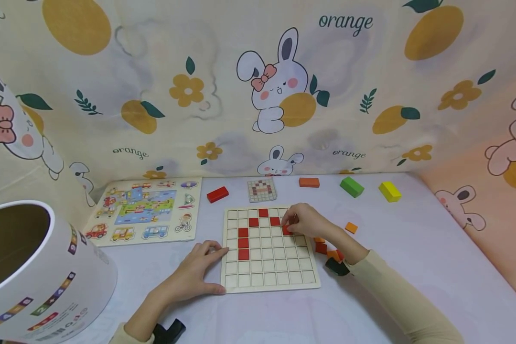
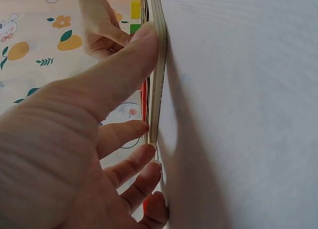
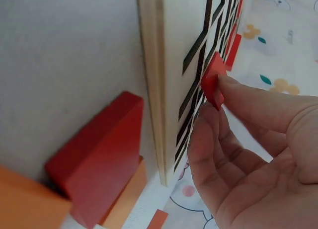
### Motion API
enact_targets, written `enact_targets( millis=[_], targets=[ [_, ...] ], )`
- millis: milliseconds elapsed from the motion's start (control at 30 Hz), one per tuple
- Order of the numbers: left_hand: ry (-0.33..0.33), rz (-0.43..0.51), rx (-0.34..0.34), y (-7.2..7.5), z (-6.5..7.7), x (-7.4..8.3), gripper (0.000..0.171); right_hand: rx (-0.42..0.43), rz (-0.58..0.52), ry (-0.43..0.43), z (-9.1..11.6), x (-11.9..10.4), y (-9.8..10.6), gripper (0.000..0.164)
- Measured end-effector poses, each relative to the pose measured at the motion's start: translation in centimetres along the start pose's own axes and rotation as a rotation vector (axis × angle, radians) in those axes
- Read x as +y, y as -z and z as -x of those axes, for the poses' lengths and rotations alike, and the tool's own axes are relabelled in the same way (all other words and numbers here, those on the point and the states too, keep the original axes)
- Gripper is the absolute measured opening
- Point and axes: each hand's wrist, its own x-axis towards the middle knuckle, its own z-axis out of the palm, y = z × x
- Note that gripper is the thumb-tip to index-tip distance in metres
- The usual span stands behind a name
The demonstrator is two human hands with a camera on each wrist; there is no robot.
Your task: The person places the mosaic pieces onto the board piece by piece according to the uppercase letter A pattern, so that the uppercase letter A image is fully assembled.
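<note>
A pale wooden grid board lies flat on the table, with several red square tiles set in its cells. My right hand pinches one red tile between thumb and fingertips, over the upper right part of the grid. In the right wrist view that tile is tilted against the board's face. My left hand rests at the board's left side, thumb by the lower corner and fingers by the edge. The left wrist view shows its thumb touching the board's rim, the fingers loosely extended.
Loose orange and red tiles lie right of the board. Behind it are a small pattern card and red, orange, green and yellow blocks. A picture puzzle and white tub stand left.
</note>
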Motion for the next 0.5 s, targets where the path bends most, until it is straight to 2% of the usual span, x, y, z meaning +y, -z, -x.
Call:
enact_targets(
  millis=[300, 500],
  targets=[
    [0.003, -0.001, 0.0, -0.03, 0.01, 0.04, 0.093, 0.021, 0.042, -0.027, 0.03, 0.1, -0.44, 0.008],
    [0.002, -0.001, 0.0, 0.0, 0.0, 0.04, 0.093, 0.015, 0.014, -0.029, 0.69, 0.4, 0.09, 0.005]
  ],
)
